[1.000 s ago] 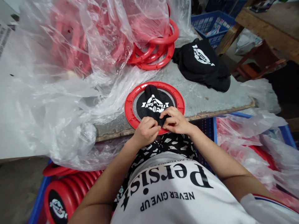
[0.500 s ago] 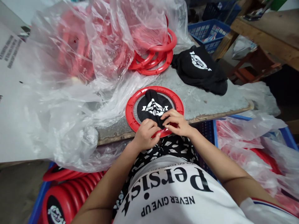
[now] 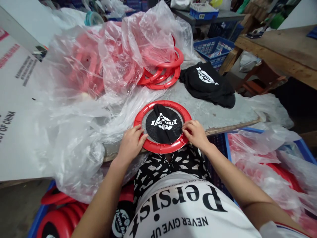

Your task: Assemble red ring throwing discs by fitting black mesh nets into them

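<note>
A red plastic ring (image 3: pixel 161 147) lies at the near edge of the grey table (image 3: pixel 218 114), overhanging it slightly. Inside the ring sits a black mesh fabric disc (image 3: pixel 162 127) with a white logo, bunched at its far side. My left hand (image 3: pixel 130 143) grips the ring's left rim, fingers curled over it. My right hand (image 3: pixel 196 133) holds the right rim, its fingertips pinching where the fabric's edge meets the ring.
A heap of red rings (image 3: pixel 162 74) spills from clear plastic bags (image 3: pixel 99 76) at the back left. A pile of black fabric discs (image 3: pixel 208 84) lies at the back right. Blue crates hold finished red discs (image 3: pixel 59 218) below left and bagged ones (image 3: pixel 272 165) right.
Both hands left the near middle of the fabric and spread apart to the ring's left and right rims. The camera view tilted upward.
</note>
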### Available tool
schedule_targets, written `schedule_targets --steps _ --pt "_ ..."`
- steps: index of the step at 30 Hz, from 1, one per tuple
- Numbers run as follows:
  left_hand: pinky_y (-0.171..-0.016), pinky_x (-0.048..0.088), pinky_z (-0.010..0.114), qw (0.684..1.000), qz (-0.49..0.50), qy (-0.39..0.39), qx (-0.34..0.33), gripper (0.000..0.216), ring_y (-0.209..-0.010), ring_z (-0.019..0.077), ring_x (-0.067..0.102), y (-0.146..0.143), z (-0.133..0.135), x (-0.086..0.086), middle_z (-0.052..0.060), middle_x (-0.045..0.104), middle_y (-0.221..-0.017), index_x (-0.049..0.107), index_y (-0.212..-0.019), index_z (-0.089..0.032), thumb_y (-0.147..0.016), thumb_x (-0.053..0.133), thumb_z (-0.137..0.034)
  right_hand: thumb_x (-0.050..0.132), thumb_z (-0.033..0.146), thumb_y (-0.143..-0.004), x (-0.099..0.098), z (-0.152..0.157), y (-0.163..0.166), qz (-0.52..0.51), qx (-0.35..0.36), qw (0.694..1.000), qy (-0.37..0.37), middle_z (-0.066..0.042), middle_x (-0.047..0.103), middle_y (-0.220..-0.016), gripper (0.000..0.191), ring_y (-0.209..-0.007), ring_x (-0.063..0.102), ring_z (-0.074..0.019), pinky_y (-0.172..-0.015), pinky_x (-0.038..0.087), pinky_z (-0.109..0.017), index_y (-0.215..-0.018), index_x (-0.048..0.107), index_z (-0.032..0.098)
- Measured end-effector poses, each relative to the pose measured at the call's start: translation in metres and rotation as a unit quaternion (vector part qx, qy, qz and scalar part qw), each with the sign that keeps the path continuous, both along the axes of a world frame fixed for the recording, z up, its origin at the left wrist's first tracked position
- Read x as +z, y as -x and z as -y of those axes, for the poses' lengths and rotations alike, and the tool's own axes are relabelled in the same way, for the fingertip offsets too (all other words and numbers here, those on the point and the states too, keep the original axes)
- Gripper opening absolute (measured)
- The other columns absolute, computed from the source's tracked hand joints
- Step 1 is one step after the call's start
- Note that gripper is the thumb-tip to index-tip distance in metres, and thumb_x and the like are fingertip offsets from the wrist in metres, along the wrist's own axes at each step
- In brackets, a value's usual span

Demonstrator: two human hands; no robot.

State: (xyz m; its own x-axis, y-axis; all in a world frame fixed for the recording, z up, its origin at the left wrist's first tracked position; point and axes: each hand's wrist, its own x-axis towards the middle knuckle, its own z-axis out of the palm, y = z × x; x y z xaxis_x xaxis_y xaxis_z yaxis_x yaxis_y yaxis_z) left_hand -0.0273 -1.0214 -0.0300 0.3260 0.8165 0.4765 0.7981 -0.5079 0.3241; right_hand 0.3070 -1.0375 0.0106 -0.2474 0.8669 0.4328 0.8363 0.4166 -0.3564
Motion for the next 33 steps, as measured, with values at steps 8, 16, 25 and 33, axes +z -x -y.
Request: schedule_targets --steps 8,16,25,33 --pt "-0.071 0.046 0.044 0.988 -0.068 -0.108 -0.085 0.023 -0.081 0.0271 0.063 -0.029 0.08 0.025 0.012 0.074 -0.09 0.073 -0.095 -0.017 -0.099 0.059 -0.035 0.061 0.019 -0.09 0.014 -0.058 -0.004 0.023 0.035 0.996 0.076 -0.011 0.066 -0.115 0.016 -0.107 0.063 -0.0254 -0.096 0.052 -0.042 -0.103 0.071 0.019" --pt "-0.075 0.052 0.042 0.974 -0.021 -0.026 -0.223 0.019 -0.083 0.0244 0.066 -0.067 0.102 0.036 0.009 0.077 -0.097 0.072 -0.098 -0.018 -0.095 0.068 -0.036 0.074 0.021 -0.087 0.027 -0.099 0.038 0.188 0.057 0.974 0.111 -0.014 0.062 -0.115 0.015 -0.108 0.06 -0.0275 -0.097 0.05 -0.041 -0.1 0.075 0.016" --pt "-0.105 0.053 0.049 0.987 0.14 0.012 -0.079 0.03 -0.117 0.0276 0.066 -0.057 -0.013 0.048 0.012 0.074 -0.126 0.068 -0.124 -0.017 -0.096 0.056 -0.019 0.06 0.016 -0.091 0.034 -0.088 0.046 0.167 0.035 0.984 0.048 -0.014 0.065 -0.119 0.013 -0.111 0.055 -0.0298 -0.097 0.045 -0.046 -0.089 0.073 0.018" --pt "-0.112 0.047 0.047 0.967 0.101 0.207 -0.106 0.042 -0.124 0.0305 0.066 -0.091 -0.078 0.064 0.01 0.073 -0.131 0.068 -0.131 -0.02 -0.09 0.067 -0.027 0.054 0.018 -0.095 0.044 -0.078 0.045 0.122 0.093 0.988 -0.02 -0.013 0.068 -0.108 0.015 -0.1 0.055 -0.0267 -0.09 0.044 -0.042 -0.091 0.069 0.019"
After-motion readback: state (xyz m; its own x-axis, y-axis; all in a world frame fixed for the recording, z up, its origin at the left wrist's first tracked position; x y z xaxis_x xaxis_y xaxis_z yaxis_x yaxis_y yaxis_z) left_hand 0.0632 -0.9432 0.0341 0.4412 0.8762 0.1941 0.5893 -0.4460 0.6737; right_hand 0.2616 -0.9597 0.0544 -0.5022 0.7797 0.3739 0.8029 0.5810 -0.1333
